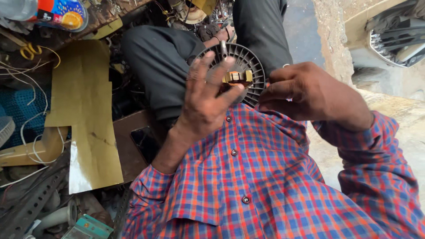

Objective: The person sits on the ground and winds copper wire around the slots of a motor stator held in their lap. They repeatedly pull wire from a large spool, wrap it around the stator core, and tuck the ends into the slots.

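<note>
The round finned wheel (248, 66) sits up front between both hands, left hand (206, 102) spread across its near face, right hand (305, 90) pinching its right rim, the small metal block (237, 77) at its centre, cardboard sheet (84, 110) on the floor off left, bottle (48, 12) far top-left.

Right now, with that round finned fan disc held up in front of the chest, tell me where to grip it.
Grip the finned fan disc by its outer rim, coming in from the right edge, where the right hand pinches it. The brass-coloured part fills the centre, and the left hand spreads over the face.
</note>
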